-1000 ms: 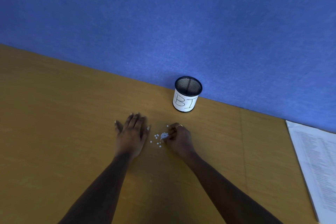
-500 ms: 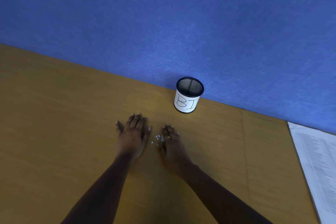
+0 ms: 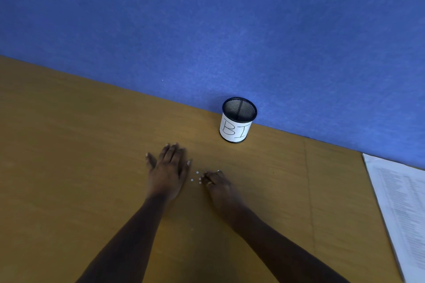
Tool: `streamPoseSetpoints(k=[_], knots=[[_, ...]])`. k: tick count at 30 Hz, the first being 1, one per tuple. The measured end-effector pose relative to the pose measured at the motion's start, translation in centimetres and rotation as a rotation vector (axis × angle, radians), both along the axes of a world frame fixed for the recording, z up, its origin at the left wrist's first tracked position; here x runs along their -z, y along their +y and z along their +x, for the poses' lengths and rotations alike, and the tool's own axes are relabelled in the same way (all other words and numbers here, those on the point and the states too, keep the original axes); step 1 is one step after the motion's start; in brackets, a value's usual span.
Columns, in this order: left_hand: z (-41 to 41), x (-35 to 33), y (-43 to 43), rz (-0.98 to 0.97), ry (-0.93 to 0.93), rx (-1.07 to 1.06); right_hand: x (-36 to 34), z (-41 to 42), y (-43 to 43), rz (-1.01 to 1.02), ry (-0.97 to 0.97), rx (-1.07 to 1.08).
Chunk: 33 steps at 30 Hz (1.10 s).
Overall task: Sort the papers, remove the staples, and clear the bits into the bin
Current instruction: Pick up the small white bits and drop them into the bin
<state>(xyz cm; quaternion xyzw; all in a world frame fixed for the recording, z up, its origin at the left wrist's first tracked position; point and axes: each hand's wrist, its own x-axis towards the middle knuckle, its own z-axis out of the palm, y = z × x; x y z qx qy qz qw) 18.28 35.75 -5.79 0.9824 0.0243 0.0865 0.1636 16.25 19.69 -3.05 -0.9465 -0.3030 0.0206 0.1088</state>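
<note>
The left part of the desk is a broad stretch of bare brown top, running from the blue wall at its far edge down to the person, with plenty of room to sweep a hand. Of the two hands in view, the left hand lies flat on the desk, palm down, fingers straight and close together, the thumb spread to the left. Just right of it sit the bits, small white specks on the desk: about four between the two hands, and one more speck alone, nearer the person between the forearms. The right hand rests with its fingers curled, their tips down at the bits; I cannot tell whether any are pinched. One bin, a black mesh cup wrapped in white paper lettered "BI", stands upright beyond the right hand at the wall, apart from both hands, with bare desk between. Further right a seam crosses the desk, and one pile of printed papers lies at the right edge, cut off by the frame.
</note>
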Motion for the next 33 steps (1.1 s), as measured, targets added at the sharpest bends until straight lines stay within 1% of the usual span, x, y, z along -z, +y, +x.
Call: streamPoseSetpoints(k=[2,5,9,11,13,17,20,22,25,28,31,33], knots=[[0.0,0.0,0.0,0.006,0.002,0.002,0.2,0.2,-0.4,0.002,0.035,0.001],[0.0,0.0,-0.1,0.0,0.003,0.001,0.5,0.4,-0.5,0.008,0.026,-0.005],[-0.1,-0.1,-0.1,-0.007,-0.003,0.004,-0.4,0.5,-0.2,0.093,0.013,0.044],[-0.1,-0.1,0.0,0.002,0.01,0.003,-0.6,0.6,-0.2,0.204,0.122,0.116],[0.0,-0.1,-0.1,0.0,0.011,0.002,-0.7,0.9,-0.3,0.317,0.199,0.249],[0.0,-0.1,-0.1,-0.012,-0.006,0.0,-1.5,1.4,-0.3,0.553,0.293,0.48],[-0.1,-0.1,-0.1,0.002,-0.002,0.0,-2.0,2.1,-0.8,0.632,0.403,0.605],[-0.1,-0.1,-0.1,-0.001,-0.003,0.001,-2.2,2.4,-1.3,0.733,0.512,0.689],[0.0,-0.1,-0.1,-0.002,-0.002,0.002,-2.6,3.1,-1.9,0.947,0.69,0.806],[0.0,-0.1,0.0,0.013,0.003,0.0,-4.3,4.4,-2.2,1.191,0.804,0.81],[0.0,0.0,0.0,0.011,-0.004,0.004,-6.9,6.2,-2.4,1.43,0.802,0.739],[0.0,0.1,0.0,0.006,-0.007,0.003,-8.9,7.6,-2.7,1.498,0.769,0.705]])
